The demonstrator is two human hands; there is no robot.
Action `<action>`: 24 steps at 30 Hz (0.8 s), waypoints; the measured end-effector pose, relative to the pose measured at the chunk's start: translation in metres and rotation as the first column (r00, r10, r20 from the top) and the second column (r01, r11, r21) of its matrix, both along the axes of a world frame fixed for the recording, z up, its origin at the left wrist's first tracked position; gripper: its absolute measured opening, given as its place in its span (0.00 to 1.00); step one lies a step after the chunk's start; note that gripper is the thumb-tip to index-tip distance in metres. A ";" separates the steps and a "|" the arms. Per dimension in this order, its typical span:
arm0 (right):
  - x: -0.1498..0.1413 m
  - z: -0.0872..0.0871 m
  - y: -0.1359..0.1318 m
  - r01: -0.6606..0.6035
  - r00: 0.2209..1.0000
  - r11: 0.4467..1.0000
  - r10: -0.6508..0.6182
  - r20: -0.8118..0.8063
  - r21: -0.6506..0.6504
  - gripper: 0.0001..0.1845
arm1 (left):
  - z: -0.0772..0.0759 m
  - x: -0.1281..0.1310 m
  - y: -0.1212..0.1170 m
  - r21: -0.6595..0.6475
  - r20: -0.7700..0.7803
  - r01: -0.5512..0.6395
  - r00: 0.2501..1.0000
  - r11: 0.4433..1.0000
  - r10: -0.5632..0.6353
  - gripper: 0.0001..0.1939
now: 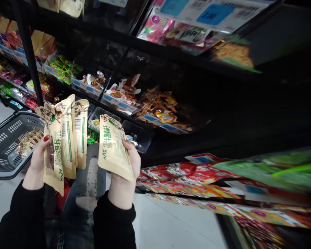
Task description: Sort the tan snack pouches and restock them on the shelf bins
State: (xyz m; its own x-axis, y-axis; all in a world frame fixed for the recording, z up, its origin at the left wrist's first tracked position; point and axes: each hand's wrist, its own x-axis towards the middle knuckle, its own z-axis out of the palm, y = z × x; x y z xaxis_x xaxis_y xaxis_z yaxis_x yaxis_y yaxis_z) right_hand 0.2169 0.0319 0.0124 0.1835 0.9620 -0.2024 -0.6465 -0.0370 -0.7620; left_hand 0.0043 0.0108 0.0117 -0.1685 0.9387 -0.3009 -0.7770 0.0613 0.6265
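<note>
My left hand (37, 160) is closed on a fan of three tan snack pouches (64, 138) with green print, held upright at the lower left. My right hand (129, 169) grips a single tan pouch (112, 148) of the same kind, tilted slightly left. Both wrists wear black sleeves. The two hands are held side by side in front of a dark shop shelf, about a hand's width apart.
A grey shopping basket (5, 138) with packets inside sits on the floor at the left. Shelf trays (116, 102) of wrapped snacks run along the back. Bright packets (197, 176) fill a low shelf at the right. My jeans-clad knees (86, 180) and white floor lie below.
</note>
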 end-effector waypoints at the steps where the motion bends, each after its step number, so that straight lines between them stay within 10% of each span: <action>1: 0.001 -0.001 0.002 -0.027 0.999 0.999 0.027 -0.021 -0.033 0.10 | 0.000 0.000 0.000 0.004 -0.002 -0.012 1.000 1.000 0.012 0.10; 19: -0.045 0.000 -0.002 -0.106 0.917 0.993 0.078 0.391 0.052 0.18 | -0.005 0.022 -0.002 -0.007 -0.030 0.197 0.980 0.980 -0.197 0.31; 24: -0.039 -0.013 0.007 -0.154 0.788 0.984 0.069 0.612 0.087 0.22 | -0.008 0.018 0.001 -0.016 -0.074 0.269 0.960 0.963 -0.270 0.28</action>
State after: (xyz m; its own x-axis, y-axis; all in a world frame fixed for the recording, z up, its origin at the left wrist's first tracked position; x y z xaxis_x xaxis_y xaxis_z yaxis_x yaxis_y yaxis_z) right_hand 0.1775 0.0388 -0.0004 0.1176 0.9924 0.0374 -0.0487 0.0434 -0.9979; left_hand 0.0219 0.0121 0.0035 0.0684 0.9508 -0.3023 -0.6825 0.2656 0.6810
